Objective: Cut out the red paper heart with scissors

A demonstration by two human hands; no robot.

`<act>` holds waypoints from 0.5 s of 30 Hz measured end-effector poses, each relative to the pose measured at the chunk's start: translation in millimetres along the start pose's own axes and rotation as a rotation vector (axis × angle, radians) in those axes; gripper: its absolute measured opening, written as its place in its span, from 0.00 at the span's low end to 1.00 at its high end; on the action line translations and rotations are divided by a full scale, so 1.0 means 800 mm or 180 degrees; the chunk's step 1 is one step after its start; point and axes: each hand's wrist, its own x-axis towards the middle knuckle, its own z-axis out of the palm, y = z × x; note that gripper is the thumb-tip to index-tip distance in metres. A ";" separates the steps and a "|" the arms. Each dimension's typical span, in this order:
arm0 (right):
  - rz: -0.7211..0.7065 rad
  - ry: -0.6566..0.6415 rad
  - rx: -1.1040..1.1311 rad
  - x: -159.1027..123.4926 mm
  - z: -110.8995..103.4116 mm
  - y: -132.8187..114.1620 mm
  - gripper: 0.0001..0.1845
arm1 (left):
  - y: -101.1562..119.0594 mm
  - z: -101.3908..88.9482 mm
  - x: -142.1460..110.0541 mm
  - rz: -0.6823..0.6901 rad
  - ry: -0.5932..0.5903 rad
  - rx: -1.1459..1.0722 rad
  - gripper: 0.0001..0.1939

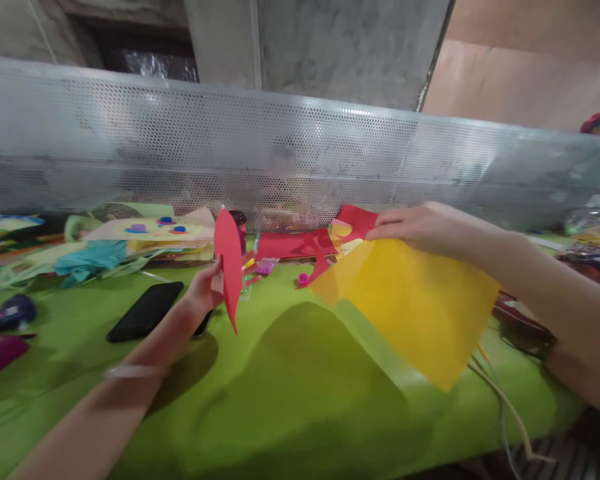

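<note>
Raised above the table, a red paper cutout with a pointed lower end is pinched in my left hand. A thin pale band circles that wrist. My right hand grips the upper edge of a yellow paper sheet, which hangs tilted over the table. Its thumb is hidden behind the sheet. Red paper pieces lie beyond both hands, near the metal panel. A small pink cap-like object rests beside them. Left of my left forearm is a black phone.
A green-covered table spans the view, backed by a perforated metal panel. Layered paper and crafts pile up at the left, near a crumpled teal piece. Cables hang over the front edge at right.
</note>
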 end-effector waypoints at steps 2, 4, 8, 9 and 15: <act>0.0171 -0.0174 -0.0325 0.000 -0.005 0.003 0.34 | 0.000 0.000 0.000 0.0001 -0.0038 0.0010 0.06; 0.0261 -0.0436 -0.0519 0.003 -0.003 0.002 0.35 | 0.000 -0.001 -0.001 -0.0006 -0.0094 0.0009 0.06; 0.0116 -0.0578 -0.0559 0.004 0.019 0.000 0.32 | -0.001 -0.004 -0.002 0.0006 -0.0224 -0.0030 0.14; 0.0054 -0.0524 -0.0496 0.001 0.026 0.000 0.32 | -0.001 -0.005 -0.002 0.0010 -0.0251 -0.0044 0.16; 0.0054 -0.0182 0.0629 -0.024 0.040 -0.009 0.29 | -0.005 -0.008 -0.001 0.0016 -0.0325 -0.0124 0.18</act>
